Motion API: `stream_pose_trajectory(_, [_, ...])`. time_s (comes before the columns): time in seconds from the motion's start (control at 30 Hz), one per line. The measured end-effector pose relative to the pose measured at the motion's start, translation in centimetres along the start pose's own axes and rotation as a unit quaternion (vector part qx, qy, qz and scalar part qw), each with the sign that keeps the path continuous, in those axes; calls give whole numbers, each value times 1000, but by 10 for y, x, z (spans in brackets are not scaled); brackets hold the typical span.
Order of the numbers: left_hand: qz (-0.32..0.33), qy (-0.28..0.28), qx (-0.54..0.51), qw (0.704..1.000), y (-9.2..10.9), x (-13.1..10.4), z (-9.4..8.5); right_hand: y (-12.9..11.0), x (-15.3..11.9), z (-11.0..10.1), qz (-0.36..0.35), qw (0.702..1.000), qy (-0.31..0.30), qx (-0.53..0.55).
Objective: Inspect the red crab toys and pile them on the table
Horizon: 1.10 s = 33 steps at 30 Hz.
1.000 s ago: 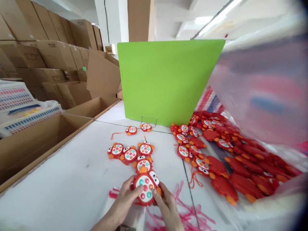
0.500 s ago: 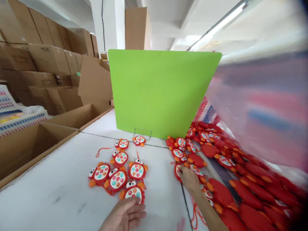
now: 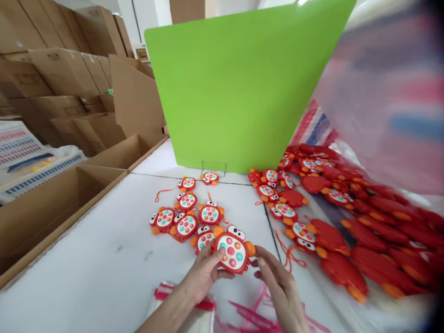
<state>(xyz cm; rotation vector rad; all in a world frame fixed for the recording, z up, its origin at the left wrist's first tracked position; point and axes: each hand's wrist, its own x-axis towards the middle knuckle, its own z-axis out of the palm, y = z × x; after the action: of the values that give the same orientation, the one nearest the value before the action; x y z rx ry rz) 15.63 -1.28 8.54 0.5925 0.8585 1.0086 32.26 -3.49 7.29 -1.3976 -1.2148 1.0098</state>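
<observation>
A red crab-like toy (image 3: 231,252) with big eyes, orange claws and a white face of coloured dots is held up above the table's near part. My left hand (image 3: 204,273) grips its left side, thumb on the white face. Close to the toy's right side is my right hand (image 3: 275,277), fingers apart and slightly curled by the orange claw. Behind the held toy, several similar toys (image 3: 186,225) lie face up on the white table (image 3: 104,259). Below my hands are a clear bag with a pink zip edge (image 3: 206,304) and pink strips (image 3: 253,317).
A green board (image 3: 239,88) stands on a wire holder at the back. At right lies a large pile of red toys (image 3: 364,231) beside plastic sheeting. Open cardboard boxes (image 3: 65,208) line the left edge, with stacked cartons (image 3: 62,74) behind.
My right hand has moved from the toys at right to the middle. A toy is now up in my left hand, which was empty before. The view has tilted down, showing the bag and pink strips.
</observation>
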Motion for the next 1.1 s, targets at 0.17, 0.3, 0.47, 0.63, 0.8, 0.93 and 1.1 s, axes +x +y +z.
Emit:
stream_pose_trajectory(0.17, [39, 13, 30, 999, -6, -20, 6, -5, -20, 20, 81, 976, -21, 201])
stream_pose_trajectory(0.3, [69, 56, 83, 993, -8, -32, 4, -11, -30, 31, 108, 963, 9, 246])
stream_pose_trajectory(0.47, [66, 68, 114, 989, -7, -43, 1, -24, -36, 26, 93, 961, -16, 260])
stream_pose_trajectory(0.63, [64, 120, 102, 985, -14, -41, -9, -32, -40, 22, 85, 970, -32, 225])
stream_pose_trajectory(0.8, [50, 130, 83, 987, -10, -40, -3, -31, -37, 31, 89, 966, 12, 244])
stream_pose_trajectory(0.93, [61, 48, 145, 986, -4, -42, 5, -21, -33, 41, 43, 984, 3, 172])
stream_pose_trajectory(1.1, [62, 112, 112, 985, -3, -20, -10, 8, -4, 27, -45, 994, -55, -83])
